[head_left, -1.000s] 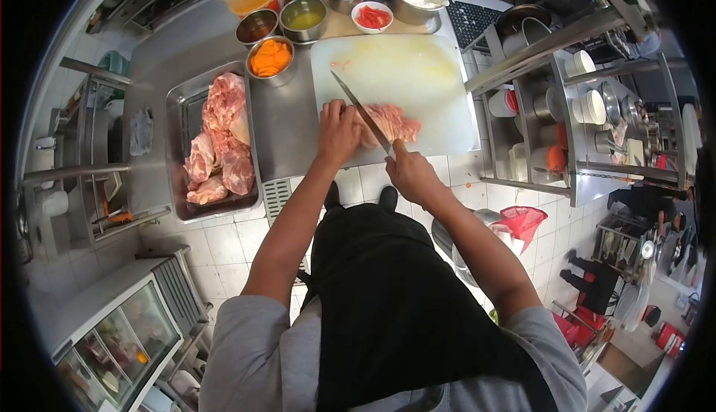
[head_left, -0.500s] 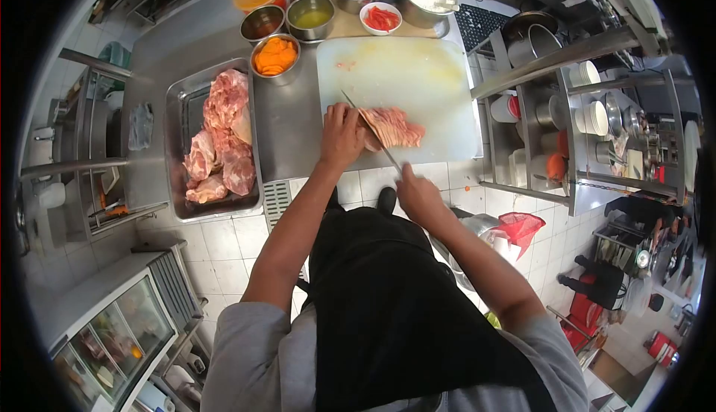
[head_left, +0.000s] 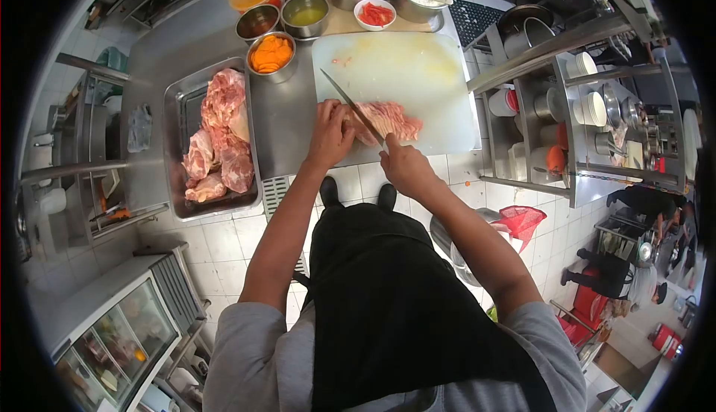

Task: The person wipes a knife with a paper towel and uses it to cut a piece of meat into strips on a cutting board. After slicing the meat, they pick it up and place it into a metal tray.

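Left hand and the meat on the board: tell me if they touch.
Touching. The head view shows the left hand pressed flat on the near end of the meat, with no gap, while the knife in the right hand crosses it.

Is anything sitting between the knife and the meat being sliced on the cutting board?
Nothing visible does. The knife, held in the right hand, lies straight across the meat on the cutting board. The left hand presses the meat beside the blade on its left, not under it.

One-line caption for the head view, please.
Left hand steadies raw meat on a white cutting board while right hand slices with a knife.
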{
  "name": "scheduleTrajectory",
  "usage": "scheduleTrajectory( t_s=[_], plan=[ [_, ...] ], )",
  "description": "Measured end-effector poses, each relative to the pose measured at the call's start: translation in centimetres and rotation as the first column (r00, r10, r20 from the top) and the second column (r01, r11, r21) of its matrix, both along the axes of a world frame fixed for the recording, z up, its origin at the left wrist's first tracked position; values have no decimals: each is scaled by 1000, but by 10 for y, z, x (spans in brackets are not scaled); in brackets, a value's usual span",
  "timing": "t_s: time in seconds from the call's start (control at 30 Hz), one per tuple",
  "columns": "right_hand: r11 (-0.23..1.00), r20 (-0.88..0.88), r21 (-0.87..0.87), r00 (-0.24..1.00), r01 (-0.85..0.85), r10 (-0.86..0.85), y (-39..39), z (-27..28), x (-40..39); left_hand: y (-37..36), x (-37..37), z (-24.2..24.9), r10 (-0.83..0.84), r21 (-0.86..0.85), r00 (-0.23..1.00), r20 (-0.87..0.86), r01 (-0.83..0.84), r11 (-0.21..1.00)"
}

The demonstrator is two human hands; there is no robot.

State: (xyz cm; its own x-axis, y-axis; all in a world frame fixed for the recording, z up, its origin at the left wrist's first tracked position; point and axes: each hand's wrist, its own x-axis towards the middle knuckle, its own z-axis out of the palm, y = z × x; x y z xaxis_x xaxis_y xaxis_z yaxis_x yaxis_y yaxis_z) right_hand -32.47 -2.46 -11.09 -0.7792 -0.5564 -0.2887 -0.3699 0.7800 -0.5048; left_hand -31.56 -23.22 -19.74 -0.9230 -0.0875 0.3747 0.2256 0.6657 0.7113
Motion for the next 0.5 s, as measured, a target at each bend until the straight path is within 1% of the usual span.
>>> scheduleTrajectory(
  t_s=[0.1, 0.23, 0.3, 0.33, 0.4, 0.47, 0.5],
  plan=[
    [999, 14, 28, 999, 33, -33, -1, -2, 6, 0, -3, -7, 32, -16, 999, -12, -33, 999],
    [996, -4, 83, 999, 41, -41, 28, 11, 42, -1, -4, -9, 51, -28, 999, -4, -51, 998],
    [981, 124, 189, 990, 41, -65, 42, 30, 52, -1, -3, -9, 61, -21, 997, -42, -62, 998],
    [981, 123, 189, 991, 37, -61, 40, 28, 49, -1, -4, -8, 66, -21, 997, -42, -66, 998],
    [987, 119, 154, 991, 45, -63, 36, 15, 45, 0, -4, -8, 48, -23, 996, -72, -50, 998],
    [999, -3, -20, 1000, 31, -31, 16, -43, 18, 0, -7, -8, 40, -10, 998, -52, -41, 999],
    [997, -7, -62, 999, 38, -39, 2, -57, 3, -1, -5, -8, 35, -2, 999, -31, -35, 999]
  ],
)
